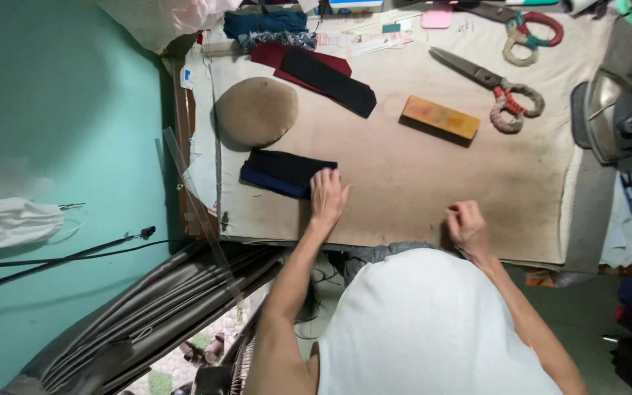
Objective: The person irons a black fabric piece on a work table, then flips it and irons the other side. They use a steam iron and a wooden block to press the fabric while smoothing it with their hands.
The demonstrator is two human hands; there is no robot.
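My left hand (328,194) rests flat on the right end of a folded dark navy cloth piece (284,172) lying on the padded worktable (433,183), fingers spread. My right hand (465,225) is curled into a loose fist near the table's front edge, with nothing visible in it. A round tan pressing cushion (256,111) sits just beyond the navy cloth.
Black and maroon cloth strips (323,74) lie at the back left. A yellow wooden block (440,118) and two large scissors with wrapped handles (493,86) (524,31) lie to the right. An iron (616,115) stands at the right edge. A teal wall is on the left.
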